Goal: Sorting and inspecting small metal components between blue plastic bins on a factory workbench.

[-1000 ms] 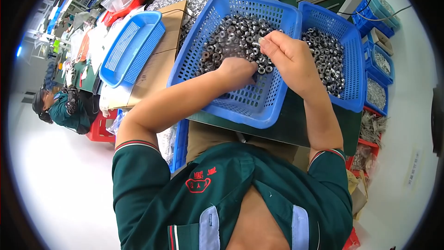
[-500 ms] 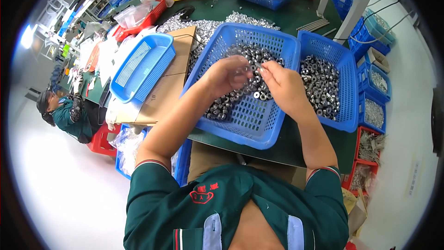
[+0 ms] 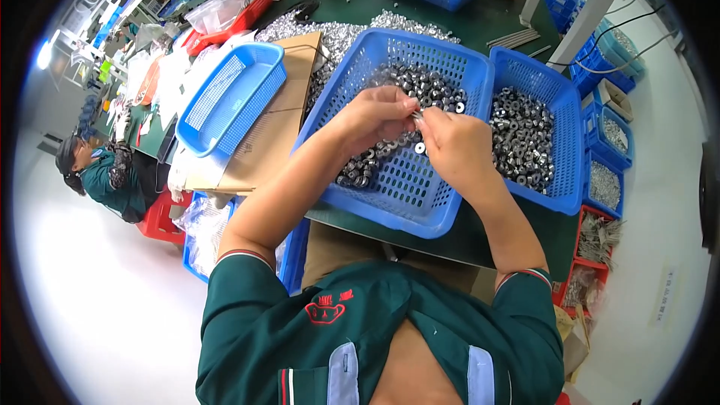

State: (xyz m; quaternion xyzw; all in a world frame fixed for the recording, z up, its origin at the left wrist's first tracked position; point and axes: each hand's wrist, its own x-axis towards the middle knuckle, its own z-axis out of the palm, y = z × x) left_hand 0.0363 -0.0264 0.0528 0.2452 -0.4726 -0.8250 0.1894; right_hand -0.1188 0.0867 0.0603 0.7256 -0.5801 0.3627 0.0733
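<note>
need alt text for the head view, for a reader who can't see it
A person's left hand and right hand meet at a small piece, too hidden to identify, above a blue basket of small metal parts. A second basket of metal parts stands to the right; a lighter blue tray lies on cardboard to the left.
</note>
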